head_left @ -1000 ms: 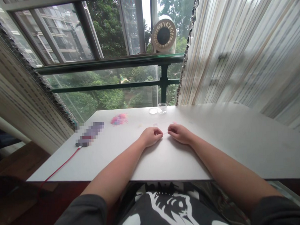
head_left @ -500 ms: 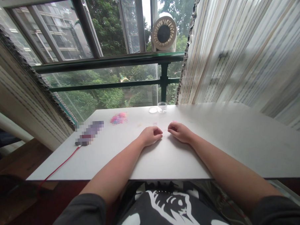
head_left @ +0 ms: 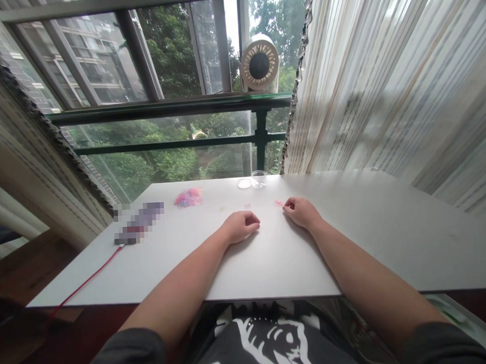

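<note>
My left hand (head_left: 240, 225) rests on the white table (head_left: 362, 236) with its fingers curled in; what it holds, if anything, is too small to see. My right hand (head_left: 303, 211) lies a little to the right, fingers pinched beside a tiny pink piece (head_left: 278, 203) on the tabletop. A pile of pink and purple bits (head_left: 188, 196) lies farther back to the left. A small clear cup (head_left: 259, 177) and a clear lid (head_left: 244, 183) stand near the table's far edge.
A blurred dark device (head_left: 139, 223) with a red cable (head_left: 86, 281) lies at the table's left. A round fan (head_left: 259, 64) sits on the green railing (head_left: 171, 106) behind. Striped curtains (head_left: 387, 84) hang on both sides.
My hands have drawn apart; the right hand moved right and slightly back toward the pink piece. The view shifted a little to the right and down.
</note>
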Demonstrator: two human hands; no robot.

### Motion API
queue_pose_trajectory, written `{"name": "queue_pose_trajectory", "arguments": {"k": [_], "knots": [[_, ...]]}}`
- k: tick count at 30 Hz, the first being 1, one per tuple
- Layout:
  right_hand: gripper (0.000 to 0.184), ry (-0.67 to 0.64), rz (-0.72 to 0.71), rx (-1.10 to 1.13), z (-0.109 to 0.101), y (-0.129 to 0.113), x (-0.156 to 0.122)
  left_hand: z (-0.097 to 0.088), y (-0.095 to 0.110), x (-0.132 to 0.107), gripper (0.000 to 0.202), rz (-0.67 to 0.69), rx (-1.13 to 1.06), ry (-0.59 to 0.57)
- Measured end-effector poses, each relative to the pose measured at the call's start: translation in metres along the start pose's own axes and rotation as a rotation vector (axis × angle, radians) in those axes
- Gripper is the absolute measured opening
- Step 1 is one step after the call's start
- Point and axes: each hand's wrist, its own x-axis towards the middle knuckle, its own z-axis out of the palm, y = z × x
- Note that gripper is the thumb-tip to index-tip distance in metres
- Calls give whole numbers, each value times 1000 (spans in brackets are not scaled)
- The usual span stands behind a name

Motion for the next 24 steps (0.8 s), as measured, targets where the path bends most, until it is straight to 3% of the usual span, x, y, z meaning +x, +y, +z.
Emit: {"name": "queue_pose_trajectory", "arguments": {"k": [7, 12, 19, 24], "knots": [[15, 3, 57, -9, -1, -2, 1, 0, -1, 0, 25, 8, 4, -6], [25, -12, 137, 145, -6, 1, 3, -2, 1, -1, 25, 8, 24, -20], [26, 100, 231, 334, -12, 8, 7, -3, 3, -1, 26, 5, 45, -33], [23, 163, 188, 406, -9, 4, 5, -2, 2, -1, 25, -2, 59, -36]]}}
